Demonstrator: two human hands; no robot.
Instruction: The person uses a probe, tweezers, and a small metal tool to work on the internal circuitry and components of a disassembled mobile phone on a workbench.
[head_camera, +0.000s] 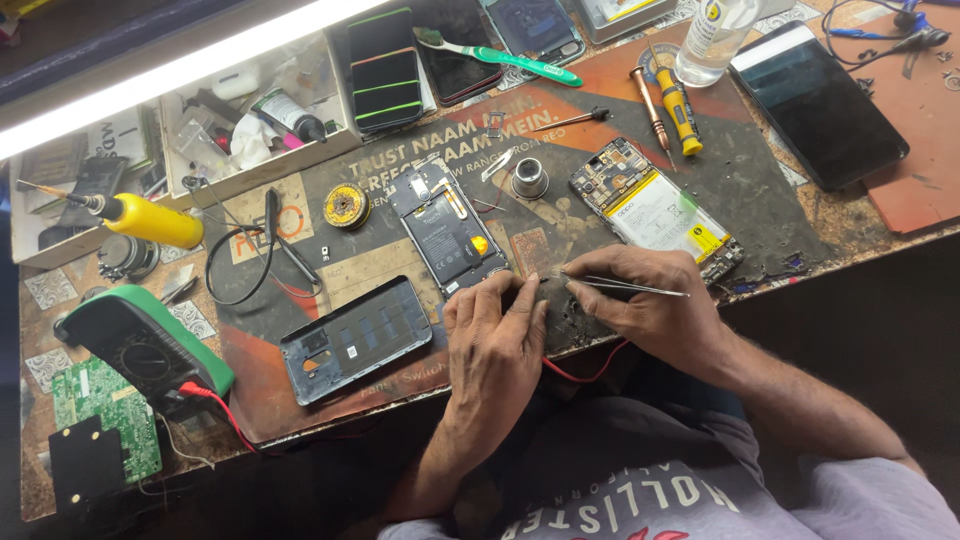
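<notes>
Right hand (650, 305) pinches tweezers (625, 286); left hand (495, 335), fingers pressed together, steadies the opened phone (447, 232) on the counter (860, 215); fine placement needs steadiness.

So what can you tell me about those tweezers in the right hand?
The tweezers are thin, silvery and look like metal, with two long slim arms that meet in a fine point. They lie nearly flat, just above the dark work mat, tips aimed left toward the left hand, back end sticking out to the right. The right hand pinches them between thumb and fingers near the front. Whether the tips hold anything is too small to tell.
</notes>
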